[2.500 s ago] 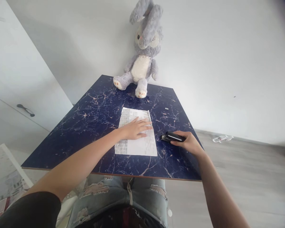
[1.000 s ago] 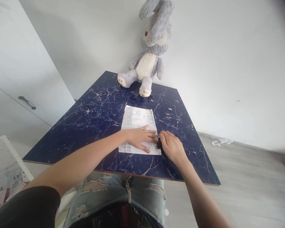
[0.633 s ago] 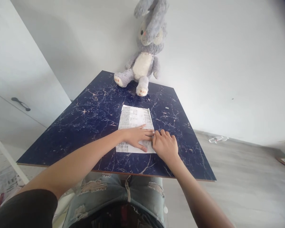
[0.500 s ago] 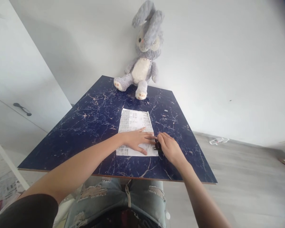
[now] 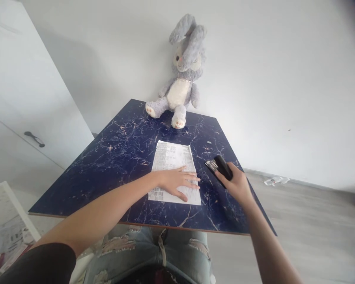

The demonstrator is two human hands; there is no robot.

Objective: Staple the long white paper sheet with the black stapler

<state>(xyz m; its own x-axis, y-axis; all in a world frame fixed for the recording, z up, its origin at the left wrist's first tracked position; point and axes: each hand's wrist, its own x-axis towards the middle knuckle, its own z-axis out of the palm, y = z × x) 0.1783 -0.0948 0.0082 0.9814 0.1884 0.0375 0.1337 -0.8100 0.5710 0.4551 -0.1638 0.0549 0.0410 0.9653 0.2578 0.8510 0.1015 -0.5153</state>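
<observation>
Printed sheets of paper (image 5: 174,152) lie on the blue marbled table; whether it is one sheet or a stack I cannot tell. My left hand (image 5: 177,183) rests flat on the lower part of the paper with its fingers spread. To the right of the paper, my right hand (image 5: 236,183) grips a black stapler (image 5: 223,167). The stapler's front end points up and left, apart from the paper's right edge. My right fingers partly cover its rear end.
A grey plush rabbit (image 5: 180,90) sits at the table's far edge against the wall. A small staple strip (image 5: 209,142) lies beyond the stapler. The table's front edge (image 5: 165,227) is close to my lap. A white cabinet (image 5: 23,98) stands at the left.
My right hand has drawn the stapler away from the paper's right edge, rightward and up. My left hand stays flat on the paper. The whole view has shifted slightly.
</observation>
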